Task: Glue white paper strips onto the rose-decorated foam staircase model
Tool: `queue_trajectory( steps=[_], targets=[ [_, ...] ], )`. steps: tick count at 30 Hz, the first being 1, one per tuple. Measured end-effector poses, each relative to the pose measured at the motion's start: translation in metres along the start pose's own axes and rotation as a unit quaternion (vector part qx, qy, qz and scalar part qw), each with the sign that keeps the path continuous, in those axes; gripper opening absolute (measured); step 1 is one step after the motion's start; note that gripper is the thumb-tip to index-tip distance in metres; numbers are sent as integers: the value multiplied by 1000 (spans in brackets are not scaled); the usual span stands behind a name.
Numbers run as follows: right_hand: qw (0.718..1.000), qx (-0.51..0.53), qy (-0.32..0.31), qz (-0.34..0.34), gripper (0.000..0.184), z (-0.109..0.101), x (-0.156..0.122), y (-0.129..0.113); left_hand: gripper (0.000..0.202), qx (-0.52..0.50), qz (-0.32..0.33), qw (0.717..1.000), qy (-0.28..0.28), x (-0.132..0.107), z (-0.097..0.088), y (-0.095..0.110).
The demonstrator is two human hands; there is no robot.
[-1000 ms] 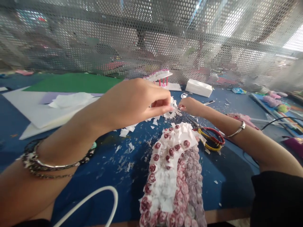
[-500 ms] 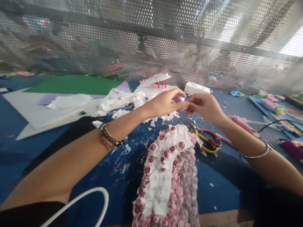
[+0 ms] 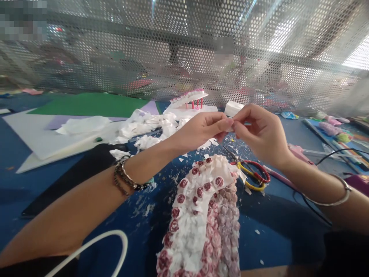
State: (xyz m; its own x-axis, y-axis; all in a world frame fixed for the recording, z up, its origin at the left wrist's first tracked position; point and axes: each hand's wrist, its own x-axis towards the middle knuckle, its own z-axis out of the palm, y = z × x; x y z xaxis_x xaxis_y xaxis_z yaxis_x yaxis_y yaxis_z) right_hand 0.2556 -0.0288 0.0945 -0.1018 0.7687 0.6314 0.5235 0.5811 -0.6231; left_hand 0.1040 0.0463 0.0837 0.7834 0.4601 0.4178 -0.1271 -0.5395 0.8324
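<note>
My left hand [image 3: 208,126] and my right hand [image 3: 257,130] meet above the table, fingertips pinched together. What sits between the fingers is too small and hidden to name. Below them lies a long craft piece [image 3: 188,231] covered in white paper, with dark red rolled paper roses along its edge and down the middle. Pink and mauve roses line its right side. Scissors [image 3: 253,175] with red and yellow handles rest right of the piece, under my right hand. White paper scraps [image 3: 147,123] are heaped behind my left forearm.
Green sheet [image 3: 92,104] and white boards [image 3: 31,130] lie at the left. A small model on red posts [image 3: 190,100] stands at the back before a perforated metal screen [image 3: 184,50]. A pink glue gun [image 3: 301,154] is at the right. A white cable [image 3: 123,242] loops in front.
My right hand has turned and moved slightly right and nearer, its fingers now pinched against my left fingertips. My left fingers, more spread before, have closed together.
</note>
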Motion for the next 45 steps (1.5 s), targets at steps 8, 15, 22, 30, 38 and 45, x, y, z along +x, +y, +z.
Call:
queue_trajectory(
  steps=[8,15,22,30,38,45],
  targets=[
    [987,150,0,57,13,6,-10,-17,27,252,171,944,127,-9,5,29],
    [979,193,17,67,14,5,-2,-43,32,12,144,982,121,-2,19,39],
    [991,28,86,-102,12,-13,1,-45,30,14,189,978,82,6,13,62],
    [940,-283,-130,-136,21,-37,8,-34,37,113,29,992,-50,7,-8,53],
    [918,-255,-151,-262,32,-33,2,-46,35,-4,38,997,-62,-8,9,54],
    [902,-251,-59,-345,14,-36,-11,-55,32,-191,0,969,158,-5,2,35]
  ],
)
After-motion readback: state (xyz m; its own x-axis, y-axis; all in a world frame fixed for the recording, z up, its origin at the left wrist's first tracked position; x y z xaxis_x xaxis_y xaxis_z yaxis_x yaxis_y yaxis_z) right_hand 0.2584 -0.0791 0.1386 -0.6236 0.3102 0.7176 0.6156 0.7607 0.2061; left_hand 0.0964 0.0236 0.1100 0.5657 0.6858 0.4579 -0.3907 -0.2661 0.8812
